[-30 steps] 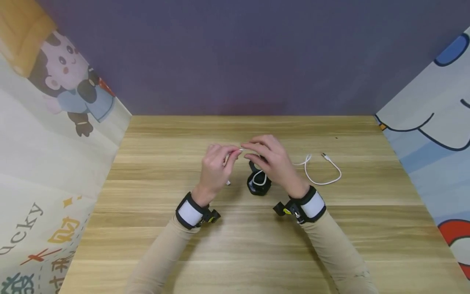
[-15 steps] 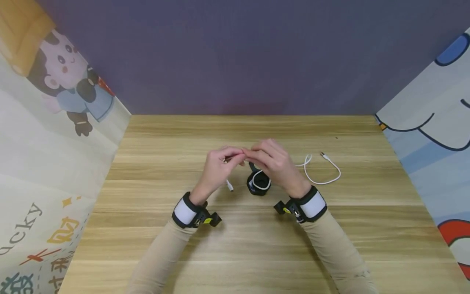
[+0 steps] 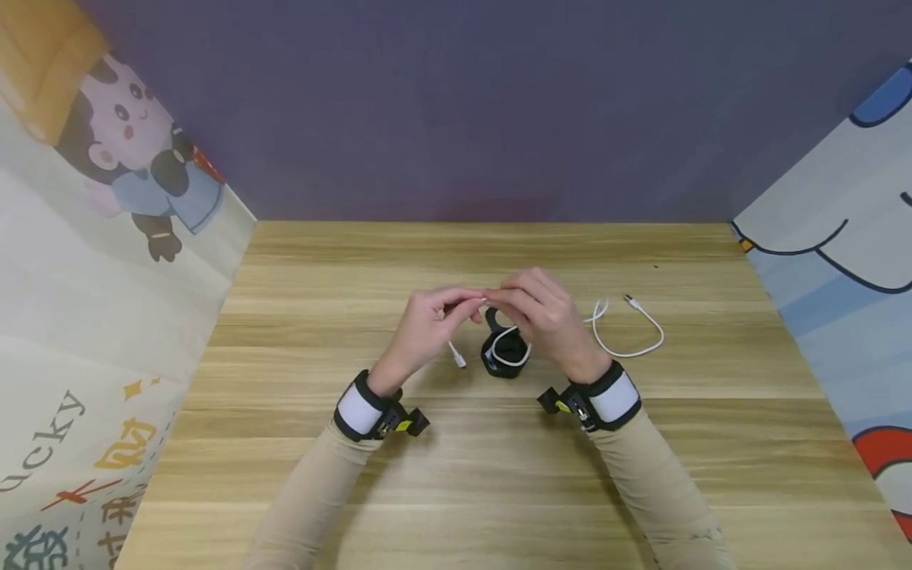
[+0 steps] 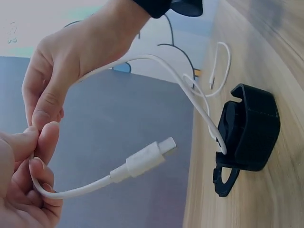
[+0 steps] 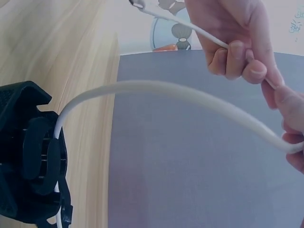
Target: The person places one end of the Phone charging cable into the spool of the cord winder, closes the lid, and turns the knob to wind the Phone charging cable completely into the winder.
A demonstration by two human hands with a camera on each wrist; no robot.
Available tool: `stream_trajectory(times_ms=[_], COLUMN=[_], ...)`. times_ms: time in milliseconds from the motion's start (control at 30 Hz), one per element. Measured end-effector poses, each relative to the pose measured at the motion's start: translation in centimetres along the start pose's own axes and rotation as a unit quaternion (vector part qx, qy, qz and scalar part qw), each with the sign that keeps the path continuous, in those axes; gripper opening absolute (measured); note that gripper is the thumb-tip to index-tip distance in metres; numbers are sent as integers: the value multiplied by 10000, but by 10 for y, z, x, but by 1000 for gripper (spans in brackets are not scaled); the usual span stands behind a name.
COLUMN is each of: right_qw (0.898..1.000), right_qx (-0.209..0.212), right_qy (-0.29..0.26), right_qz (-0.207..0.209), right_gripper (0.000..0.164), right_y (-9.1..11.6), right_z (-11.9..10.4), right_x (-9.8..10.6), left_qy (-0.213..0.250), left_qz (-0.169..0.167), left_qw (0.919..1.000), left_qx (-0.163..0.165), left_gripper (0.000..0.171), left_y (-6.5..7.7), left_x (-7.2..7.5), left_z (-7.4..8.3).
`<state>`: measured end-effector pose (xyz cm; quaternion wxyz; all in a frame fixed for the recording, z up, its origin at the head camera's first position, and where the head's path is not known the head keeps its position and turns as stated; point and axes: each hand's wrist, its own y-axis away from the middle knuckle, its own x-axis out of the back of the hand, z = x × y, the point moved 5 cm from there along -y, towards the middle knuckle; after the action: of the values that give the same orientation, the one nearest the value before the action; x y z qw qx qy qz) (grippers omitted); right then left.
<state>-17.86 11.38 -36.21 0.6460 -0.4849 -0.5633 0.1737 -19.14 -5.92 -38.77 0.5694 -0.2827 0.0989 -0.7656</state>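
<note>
A white charging cable (image 5: 190,95) runs through my two hands above the table. Thumb and index finger of my left hand (image 3: 427,321) pinch it, and its short end hangs from that hand, tipped with a USB-C plug (image 4: 145,159). Right against those fingertips, my right hand (image 3: 545,317) pinches the same cable. From the right hand the cable arcs down into a black hexagonal cable winder (image 4: 259,128) with a ring-shaped tab (image 4: 228,183), which sits on the table below. Part of the cable is hidden behind my fingers.
The cable's other stretch lies looped on the table to the right, ending in a white plug with a metal tip (image 3: 633,302). A wooden table (image 3: 463,491) spans the view, with a dark wall panel (image 3: 456,111) behind and printed curtains at both sides.
My right fingers, looser a second ago, have come together on the cable beside the left fingertips. Both hands have shifted slightly right, and the hanging plug now shows below the left hand.
</note>
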Motion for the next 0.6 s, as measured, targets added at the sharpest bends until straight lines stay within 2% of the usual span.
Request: stream_trajectory(times_ms=[133, 267, 367, 500, 600], right_qw=[9997, 9993, 9990, 9984, 9980], right_qx=[-211, -339, -416, -500, -498], right_qy=[-29, -30, 3, 40, 133], right_qz=[110, 165, 190, 255, 378], right_gripper=[11, 18, 21, 11, 16], right_y=[0, 1, 1, 4, 7], right_z=[3, 5, 7, 12, 15], right_x=[3, 7, 11, 15, 21], left_qy=[-268, -476, -618, -823, -952], left_qz=[129, 206, 233, 210, 206], left_qw=[9990, 9972, 9958, 9938, 9927], left_qx=[-330, -535, -634, -719, -710], left_gripper=[14, 13, 12, 13, 13], left_y=[0, 0, 0, 1, 2], left_x=[-1, -1, 0, 1, 3], left_z=[2, 2, 3, 2, -1])
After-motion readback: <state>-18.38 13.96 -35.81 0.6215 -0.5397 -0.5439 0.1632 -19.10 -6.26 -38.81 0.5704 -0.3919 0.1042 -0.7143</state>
